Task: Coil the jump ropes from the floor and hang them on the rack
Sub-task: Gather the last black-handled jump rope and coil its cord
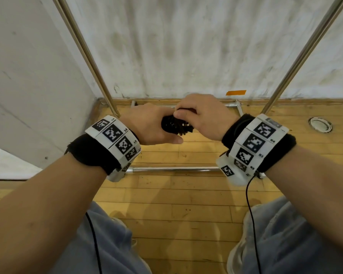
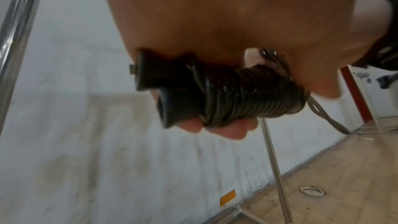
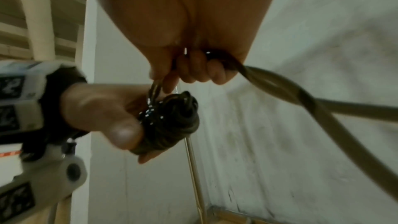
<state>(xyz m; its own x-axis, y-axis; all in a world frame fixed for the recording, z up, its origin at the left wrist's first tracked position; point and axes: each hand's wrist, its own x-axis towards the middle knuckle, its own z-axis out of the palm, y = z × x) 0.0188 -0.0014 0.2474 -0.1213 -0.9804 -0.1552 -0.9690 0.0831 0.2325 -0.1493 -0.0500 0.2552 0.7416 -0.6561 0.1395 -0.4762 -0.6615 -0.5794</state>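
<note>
1. Left hand: fingers curled round a coiled black jump rope, whose two handles lie side by side with cord wound tightly over them.
2. Right hand: fingers closed, pinching the loose cord end just above the bundle.
3. Bundle held in the air between the rack's two slanted metal uprights, above its floor bars.
4. Wooden floor below; a round metal fitting set in it near the right upright.
5. Stained white wall behind, bearing an orange tape strip near the floor edge.
</note>
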